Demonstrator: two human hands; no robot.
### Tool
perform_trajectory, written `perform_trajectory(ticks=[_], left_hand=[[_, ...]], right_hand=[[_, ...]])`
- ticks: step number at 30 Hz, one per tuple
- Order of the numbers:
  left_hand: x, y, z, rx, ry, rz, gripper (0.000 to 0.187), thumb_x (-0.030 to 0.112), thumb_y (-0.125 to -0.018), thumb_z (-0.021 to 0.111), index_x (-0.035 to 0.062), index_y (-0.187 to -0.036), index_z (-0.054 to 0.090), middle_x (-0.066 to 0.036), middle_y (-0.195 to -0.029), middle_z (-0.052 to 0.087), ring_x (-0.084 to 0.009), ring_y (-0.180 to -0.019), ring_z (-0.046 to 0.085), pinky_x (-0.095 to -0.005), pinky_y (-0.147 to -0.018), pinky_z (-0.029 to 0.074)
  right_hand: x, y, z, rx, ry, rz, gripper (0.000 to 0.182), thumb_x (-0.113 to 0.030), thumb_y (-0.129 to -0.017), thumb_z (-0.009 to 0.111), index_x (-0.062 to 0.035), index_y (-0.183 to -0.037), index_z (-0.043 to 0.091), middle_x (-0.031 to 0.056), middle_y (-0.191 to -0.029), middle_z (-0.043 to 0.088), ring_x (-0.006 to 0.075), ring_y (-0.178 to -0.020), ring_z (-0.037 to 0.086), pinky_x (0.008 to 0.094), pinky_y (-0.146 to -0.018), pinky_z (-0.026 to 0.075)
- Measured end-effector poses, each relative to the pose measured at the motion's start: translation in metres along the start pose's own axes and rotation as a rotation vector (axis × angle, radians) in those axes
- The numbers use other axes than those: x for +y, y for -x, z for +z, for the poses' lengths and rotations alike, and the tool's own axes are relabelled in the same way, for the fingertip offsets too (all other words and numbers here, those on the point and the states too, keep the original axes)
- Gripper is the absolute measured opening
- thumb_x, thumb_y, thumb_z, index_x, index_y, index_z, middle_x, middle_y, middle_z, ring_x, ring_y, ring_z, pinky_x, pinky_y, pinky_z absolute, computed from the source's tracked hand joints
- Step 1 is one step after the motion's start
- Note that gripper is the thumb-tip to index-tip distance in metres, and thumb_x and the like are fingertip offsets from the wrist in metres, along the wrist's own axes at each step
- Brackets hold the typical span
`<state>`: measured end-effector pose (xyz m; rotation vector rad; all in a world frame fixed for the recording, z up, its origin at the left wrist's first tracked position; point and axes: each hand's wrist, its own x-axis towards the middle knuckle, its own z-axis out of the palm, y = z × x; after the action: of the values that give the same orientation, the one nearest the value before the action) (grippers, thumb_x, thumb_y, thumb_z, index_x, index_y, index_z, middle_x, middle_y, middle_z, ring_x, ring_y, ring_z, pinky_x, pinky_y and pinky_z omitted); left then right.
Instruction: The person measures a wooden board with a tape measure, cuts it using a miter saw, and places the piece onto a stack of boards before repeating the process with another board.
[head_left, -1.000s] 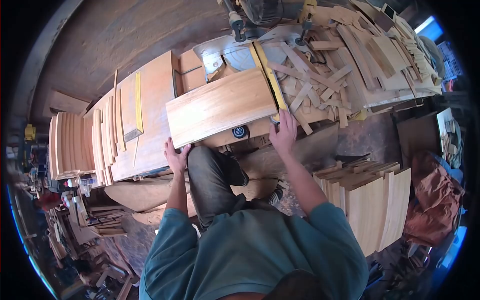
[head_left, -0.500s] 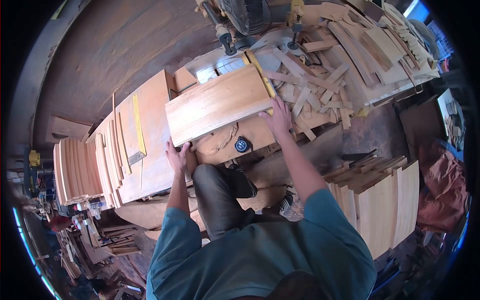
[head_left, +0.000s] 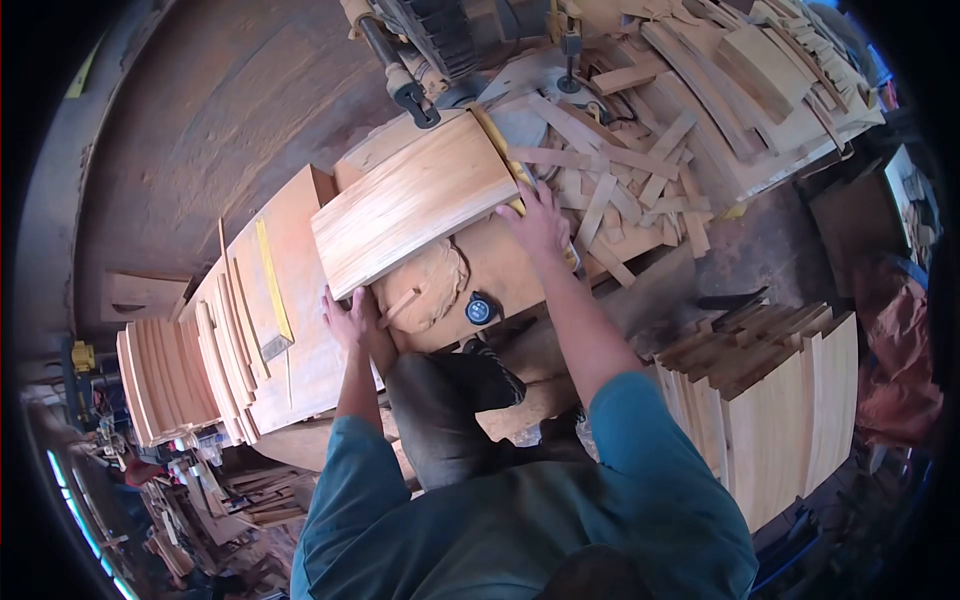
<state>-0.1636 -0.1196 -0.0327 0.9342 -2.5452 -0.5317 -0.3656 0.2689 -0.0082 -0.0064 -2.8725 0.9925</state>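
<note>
A wide wooden board point(head_left: 415, 200) lies across the workbench point(head_left: 520, 270), its right end against a yellow-edged fence point(head_left: 500, 145). My left hand point(head_left: 348, 318) is at the board's near left corner, fingers apart, thumb at the near edge. Near the right end, my right hand point(head_left: 538, 222) rests with spread fingers at the corner beside the yellow edge. Whether either hand grips the board is hard to see; both look open against it. A round dark tape measure point(head_left: 481, 309) sits on the bench between my hands.
A machine arm point(head_left: 405, 85) hangs beyond the board. Offcuts point(head_left: 610, 190) pile up at the right. At the left are a panel with a yellow square point(head_left: 270, 280) and stacked boards point(head_left: 165, 380). More boards point(head_left: 785, 420) stand upright at the lower right.
The board and both hands appear farther left in view, and the board has shifted away from me over the bench, uncovering more of its near surface. The camera view has also shifted.
</note>
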Motion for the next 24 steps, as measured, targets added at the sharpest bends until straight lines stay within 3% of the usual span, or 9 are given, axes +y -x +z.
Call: perform_trajectory(ticks=[9,14,24], left_hand=[[0.003,0.001,0.000,0.011,-0.022,-0.011,0.091,0.062,-0.093,0.072,0.0044,-0.159,0.046,-0.023,-0.161,0.048,-0.0373,-0.155,0.036,-0.0524,-0.128,0.022],[-0.009,-0.004,0.003,-0.017,-0.056,-0.018,0.093,0.063,-0.091,0.074,0.0047,-0.159,0.046,-0.025,-0.160,0.048,-0.0378,-0.154,0.038,-0.0524,-0.128,0.022],[-0.025,-0.009,0.007,-0.066,-0.083,-0.020,0.094,0.067,-0.093,0.069,0.0040,-0.159,0.046,-0.030,-0.161,0.045,-0.0394,-0.152,0.040,-0.0511,-0.128,0.021]], right_hand=[[0.001,0.000,-0.002,-0.031,-0.001,0.058,0.067,-0.062,-0.085,0.077,-0.0295,-0.142,0.067,0.0063,-0.155,0.053,0.0303,-0.132,0.061,0.0470,-0.098,0.058],[0.001,0.000,-0.002,0.006,-0.013,0.032,0.065,-0.064,-0.084,0.078,-0.0293,-0.139,0.070,0.0062,-0.154,0.057,0.0340,-0.119,0.070,0.0488,-0.092,0.059],[0.003,-0.001,0.000,0.010,-0.016,0.032,0.065,-0.063,-0.085,0.077,-0.0295,-0.139,0.070,0.0056,-0.155,0.056,0.0346,-0.118,0.070,0.0497,-0.092,0.058]])
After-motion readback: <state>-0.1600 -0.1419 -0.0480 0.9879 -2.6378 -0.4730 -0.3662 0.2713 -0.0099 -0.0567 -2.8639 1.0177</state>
